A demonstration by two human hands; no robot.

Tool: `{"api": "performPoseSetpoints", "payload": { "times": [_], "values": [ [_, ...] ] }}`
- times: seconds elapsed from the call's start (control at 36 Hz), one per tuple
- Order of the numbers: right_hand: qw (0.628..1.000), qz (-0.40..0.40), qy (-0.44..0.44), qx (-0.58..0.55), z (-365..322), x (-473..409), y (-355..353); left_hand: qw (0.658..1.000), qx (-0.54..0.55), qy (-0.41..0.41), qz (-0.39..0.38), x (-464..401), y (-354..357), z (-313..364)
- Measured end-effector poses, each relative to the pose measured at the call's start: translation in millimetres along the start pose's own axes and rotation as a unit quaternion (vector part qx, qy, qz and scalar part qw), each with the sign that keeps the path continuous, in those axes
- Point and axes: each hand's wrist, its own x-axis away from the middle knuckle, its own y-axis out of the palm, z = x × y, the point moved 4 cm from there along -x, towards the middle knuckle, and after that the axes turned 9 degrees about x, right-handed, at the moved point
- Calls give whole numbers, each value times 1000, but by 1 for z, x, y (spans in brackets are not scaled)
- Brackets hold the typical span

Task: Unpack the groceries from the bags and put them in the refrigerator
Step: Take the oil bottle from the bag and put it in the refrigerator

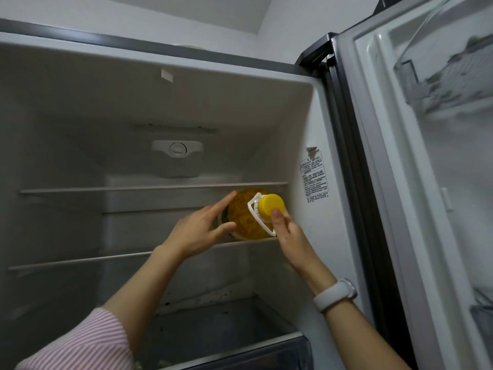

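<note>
A bottle of yellow oil (246,220) with a yellow cap (270,205) and a white carry handle lies on its side on the middle glass shelf (80,260) of the open refrigerator, at the right end near the side wall, cap towards me. My left hand (198,232) touches the bottle's left side with straight, spread fingers. My right hand (288,235) is at the cap end, its thumb pressed on the cap's lower edge; its other fingers are hidden behind the bottle.
The upper shelf (106,188) is just above the bottle. A drawer (240,340) sits at the bottom. The open door (426,182) with its bins stands at the right. A white watch is on my right wrist.
</note>
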Motion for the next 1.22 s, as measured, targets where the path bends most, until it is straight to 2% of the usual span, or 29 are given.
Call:
{"api": "performPoseSetpoints", "payload": {
  "times": [0.08,0.17,0.22,0.33,0.47,0.58,0.69,0.89,1.0,1.17,1.22],
  "values": [
    [984,142,-104,39,-17,4,0,999,4,-12,32,-5,2,10],
    [915,271,-244,172,-25,1,-5,995,15,-43,83,-6,6,19],
    [878,301,-274,251,-18,-5,-5,988,-10,-66,138,-3,5,17],
    [839,321,-268,348,-13,-15,-3,967,-118,-65,219,12,7,4],
    [833,225,-208,461,6,-29,17,961,-159,-121,189,34,26,-14],
    [845,140,-130,499,28,-39,35,953,-190,-123,203,50,31,-19],
    [837,76,-95,534,43,-40,52,949,-218,-112,198,57,34,-23],
    [837,4,-71,543,37,-41,48,952,-209,-138,178,57,36,-22],
    [843,-26,-51,535,33,-36,46,958,-192,-157,142,58,34,-17],
    [881,-50,-3,470,33,28,48,969,-173,-161,78,89,31,6],
    [896,-43,-3,442,32,52,51,969,-145,-179,86,105,29,16]
  ]
}}
